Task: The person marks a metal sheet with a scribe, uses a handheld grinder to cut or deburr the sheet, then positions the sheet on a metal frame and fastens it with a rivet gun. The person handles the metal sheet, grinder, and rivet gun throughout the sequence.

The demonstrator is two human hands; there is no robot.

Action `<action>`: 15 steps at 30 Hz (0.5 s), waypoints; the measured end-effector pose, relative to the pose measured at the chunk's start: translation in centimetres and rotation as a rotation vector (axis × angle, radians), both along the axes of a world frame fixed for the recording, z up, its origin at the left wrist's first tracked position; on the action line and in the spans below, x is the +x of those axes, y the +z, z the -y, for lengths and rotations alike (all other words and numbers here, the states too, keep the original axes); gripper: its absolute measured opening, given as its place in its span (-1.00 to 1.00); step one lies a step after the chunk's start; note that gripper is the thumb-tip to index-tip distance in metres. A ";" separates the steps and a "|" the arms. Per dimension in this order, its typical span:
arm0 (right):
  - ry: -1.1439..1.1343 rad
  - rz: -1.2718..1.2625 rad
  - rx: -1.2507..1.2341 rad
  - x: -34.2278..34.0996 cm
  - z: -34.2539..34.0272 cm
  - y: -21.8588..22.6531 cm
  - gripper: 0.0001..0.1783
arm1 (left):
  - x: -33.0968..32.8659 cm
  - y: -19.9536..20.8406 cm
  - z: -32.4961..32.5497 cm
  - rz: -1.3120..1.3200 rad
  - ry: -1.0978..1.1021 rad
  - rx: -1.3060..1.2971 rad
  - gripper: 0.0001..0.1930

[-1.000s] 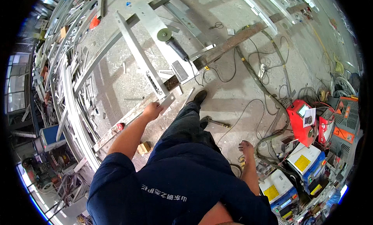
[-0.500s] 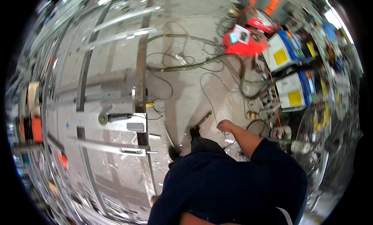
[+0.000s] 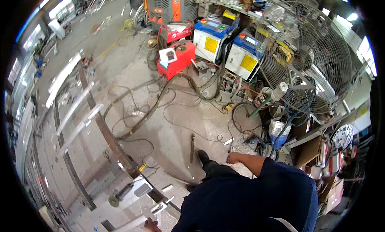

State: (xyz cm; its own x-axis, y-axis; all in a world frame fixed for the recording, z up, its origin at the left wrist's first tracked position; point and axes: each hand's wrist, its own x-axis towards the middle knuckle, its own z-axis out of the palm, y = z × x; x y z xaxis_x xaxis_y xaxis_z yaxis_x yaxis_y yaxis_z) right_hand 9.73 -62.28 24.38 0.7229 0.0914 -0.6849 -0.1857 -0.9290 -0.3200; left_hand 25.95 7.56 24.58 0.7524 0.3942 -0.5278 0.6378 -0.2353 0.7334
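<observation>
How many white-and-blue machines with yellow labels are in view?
2. The first machine stands right of the red unit topped with paper; the second machine is right of that, left of the wire fan. Others could be hidden in clutter.

silvery plate (image 3: 148, 212) – navy shirt (image 3: 248, 192) – bright red machine (image 3: 185, 58)

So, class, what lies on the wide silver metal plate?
A dark angle grinder with a green disc, and a grey rectangle. The plate under the grinder is covered.
</observation>
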 end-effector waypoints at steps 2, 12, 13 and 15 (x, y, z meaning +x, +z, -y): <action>-0.204 -0.172 -0.079 -4.9 1.8 -1.5 -0.66 | 5.7 7.0 9.1 0.091 -0.179 -0.038 -0.71; -0.975 0.081 0.148 -1.3 8.7 3.7 -0.46 | 14.2 18.1 37.5 0.202 -0.866 -0.154 -0.64; -0.915 0.132 0.129 -0.4 9.7 3.0 -0.45 | 14.9 18.4 40.0 0.223 -0.962 -0.065 -0.63; -0.759 0.214 0.121 2.9 11.4 3.6 -0.44 | 15.3 19.9 44.2 0.326 -1.087 0.077 -0.63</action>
